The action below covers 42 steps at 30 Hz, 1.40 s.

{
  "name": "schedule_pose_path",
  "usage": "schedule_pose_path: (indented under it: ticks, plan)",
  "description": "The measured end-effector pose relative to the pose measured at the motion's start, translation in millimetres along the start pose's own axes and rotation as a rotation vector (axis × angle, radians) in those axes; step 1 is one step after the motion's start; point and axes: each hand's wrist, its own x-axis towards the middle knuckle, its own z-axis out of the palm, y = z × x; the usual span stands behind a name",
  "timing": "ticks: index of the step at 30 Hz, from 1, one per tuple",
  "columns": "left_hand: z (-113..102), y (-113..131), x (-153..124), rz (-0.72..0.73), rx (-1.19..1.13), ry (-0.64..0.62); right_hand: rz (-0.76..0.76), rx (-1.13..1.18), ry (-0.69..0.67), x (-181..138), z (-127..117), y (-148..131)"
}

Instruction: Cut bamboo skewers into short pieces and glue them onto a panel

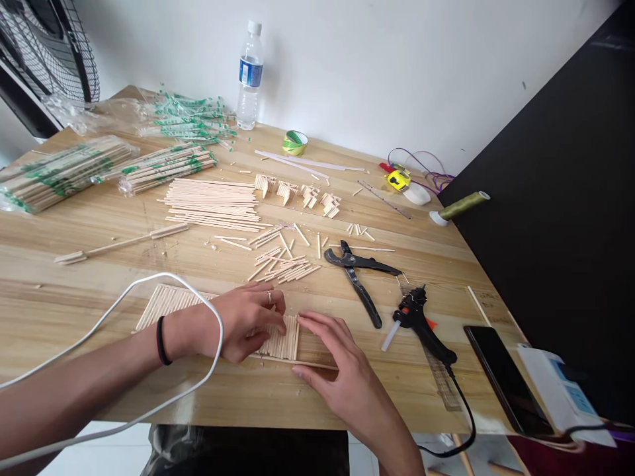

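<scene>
Left hand point(248, 320) is resting over the stick panel point(171, 304) near the table's front, its fingers bending down onto the slats; whether they are pinching one cannot be told. Right hand point(342, 363) is standing at the panel's right end, thumb and fingers spreading well apart and gripping nothing, the upper fingertips at or just beside the end stick. The panel is lying flat, short slats packing side by side, a long edge stick point(317, 364) running along the near side. Judging by the thin wood, it is probably weighing little, each slat being stiff but the joints likely being fragile; bare wood should be giving fair grip. Best hold: both long edges, with support underneath, rather than single slats. A white cable point(221, 330) is looping across the left wrist. The tabletop point(198, 396) is looking smooth and wood-grained, with small scraps scattering over it. To the right, a phone point(506, 380), glue gun point(421, 324) and black cutter point(354, 268) are lying. Farther out, loose cut sticks point(292, 270), long sticks point(213, 201) and four small stick assemblies point(310, 196) are occupying the middle. Beyond, a bottle point(249, 79) is standing upright before the pale wall point(397, 66); a fan point(49, 46) is filling the far left corner.
</scene>
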Motion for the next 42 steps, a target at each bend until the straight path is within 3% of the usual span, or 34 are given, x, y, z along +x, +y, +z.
schedule_pose_path:
  ticks: [29, 42]
  plan:
    - [-0.6, 0.5, -0.7, -0.009, -0.038, -0.002, -0.119, 0.010, 0.071, -1.4, 3.1, 6.3]
    - [-0.3, 0.6, -0.7, -0.006, -0.041, -0.003, -0.089, -0.029, 0.049, 1.2, 2.2, 5.4]
